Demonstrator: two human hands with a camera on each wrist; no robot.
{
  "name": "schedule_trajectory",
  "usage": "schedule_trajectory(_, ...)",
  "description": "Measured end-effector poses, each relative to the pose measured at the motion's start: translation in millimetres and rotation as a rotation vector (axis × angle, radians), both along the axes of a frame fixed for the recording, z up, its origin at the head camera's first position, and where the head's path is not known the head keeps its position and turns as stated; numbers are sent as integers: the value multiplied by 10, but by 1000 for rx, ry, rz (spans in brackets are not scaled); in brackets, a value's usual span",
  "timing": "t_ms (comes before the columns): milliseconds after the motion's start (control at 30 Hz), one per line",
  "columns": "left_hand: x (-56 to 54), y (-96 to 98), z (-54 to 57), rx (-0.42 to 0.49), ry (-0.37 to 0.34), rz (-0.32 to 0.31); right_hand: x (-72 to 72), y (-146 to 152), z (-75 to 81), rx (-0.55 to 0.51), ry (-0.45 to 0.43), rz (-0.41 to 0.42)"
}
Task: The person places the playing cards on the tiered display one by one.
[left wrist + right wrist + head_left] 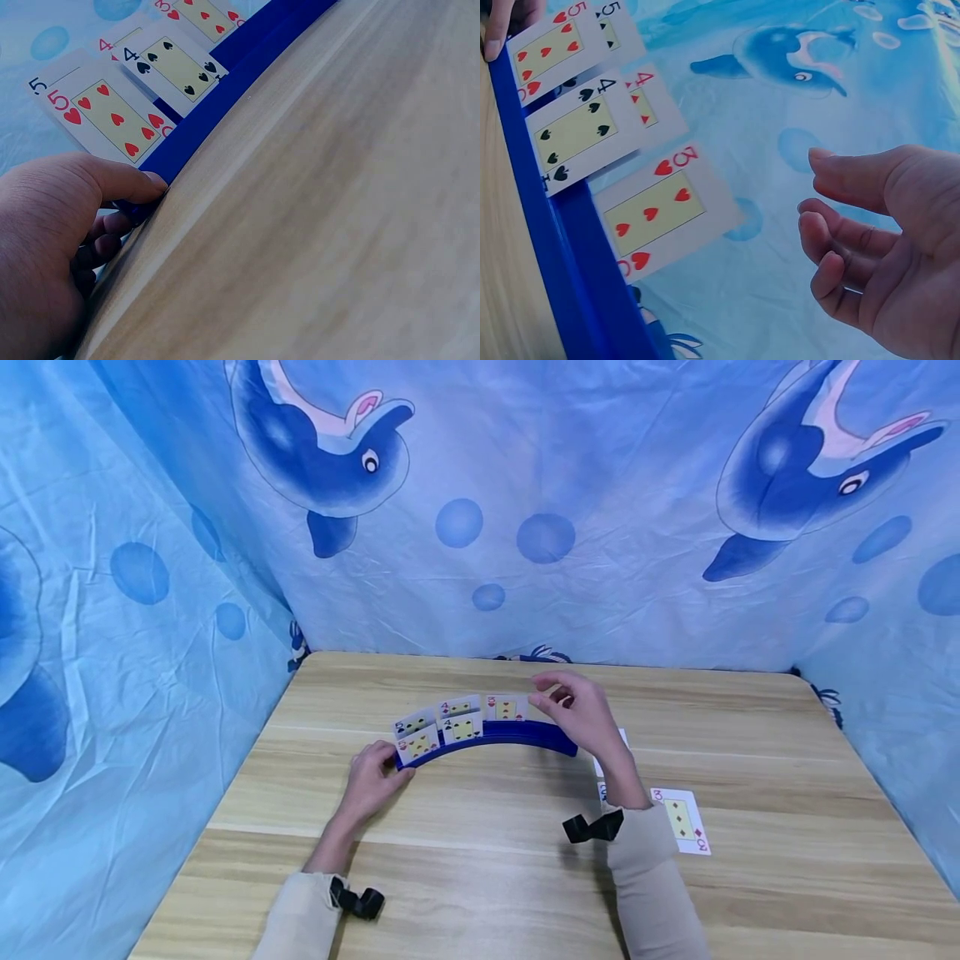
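Note:
A curved blue card holder (536,737) stands on the table with playing cards upright in it. My left hand (372,777) grips its left end, thumb on the front, as the left wrist view shows. Nearest that thumb is the five of hearts (112,116), a black five (412,723) behind it. Beside them the four of spades (172,67) stands before a red four (643,105). Further right, the three of hearts (660,214) is in the rear slot. My right hand (583,710) hovers just right of that three, fingers loosely bent, holding nothing.
A three of diamonds (681,821) lies face up on the wooden table (465,860), right of my right forearm. Two more cards, one at the forearm's edge (602,790) and one beyond the wrist (624,740), are mostly hidden. Dolphin-print cloth (495,460) hangs behind the table.

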State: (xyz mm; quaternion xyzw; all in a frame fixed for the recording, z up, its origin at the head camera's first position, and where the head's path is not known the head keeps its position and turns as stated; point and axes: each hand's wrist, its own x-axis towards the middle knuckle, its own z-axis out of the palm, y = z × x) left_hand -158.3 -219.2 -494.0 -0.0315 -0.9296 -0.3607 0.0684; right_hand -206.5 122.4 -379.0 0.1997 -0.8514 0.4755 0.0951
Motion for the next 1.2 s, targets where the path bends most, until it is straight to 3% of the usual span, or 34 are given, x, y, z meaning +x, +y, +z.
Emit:
schedule_trajectory(467,17,-27,-12,-9,16,-2,162,236,50,72,-2,-27)
schedule_trajectory(700,8,-5,-2,-6,13,-10,220,491,-13,127,18,-53)
schedule_trajectory(1200,4,-8,-1,-9,8,-8,421,1093,-161,246,-51,-159)
